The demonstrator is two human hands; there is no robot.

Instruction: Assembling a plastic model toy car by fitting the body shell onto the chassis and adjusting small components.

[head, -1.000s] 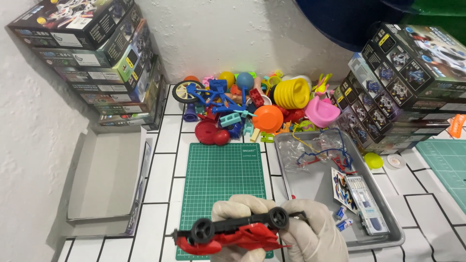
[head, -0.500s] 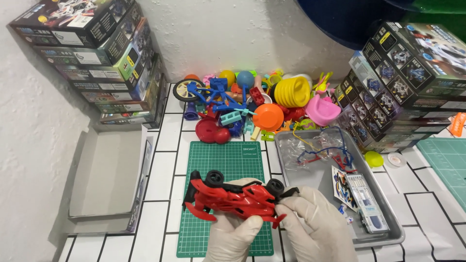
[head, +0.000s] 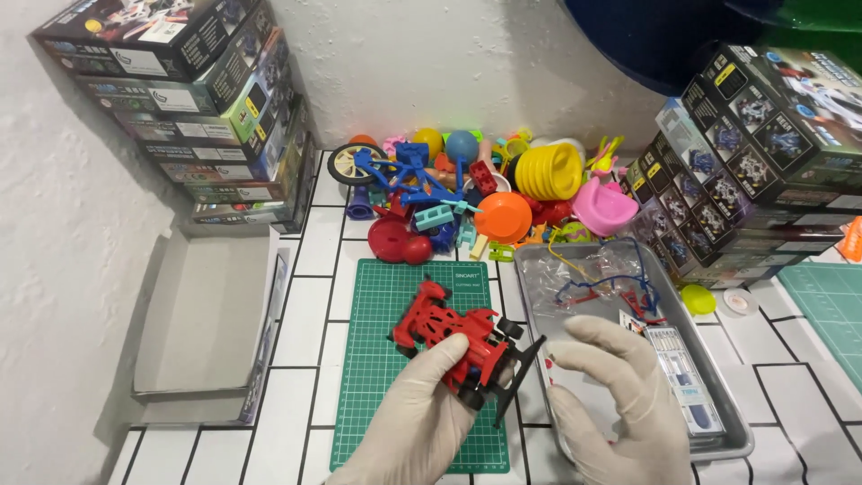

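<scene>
From the head camera we see the red toy car over the green cutting mat, its long axis running from upper left to lower right, our gloved left hand clamped on its rear end from below. Our right hand hovers just beside the car's black tail, fingers spread, above the metal tray. Half a second ago both hands gripped the car, held more level; now only the left does.

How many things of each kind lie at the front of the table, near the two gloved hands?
Red toy car, held by the left hand: 1
Green cutting mat: 1
Metal tray, under the right hand: 1
Open grey box: 1
Total: 4
</scene>
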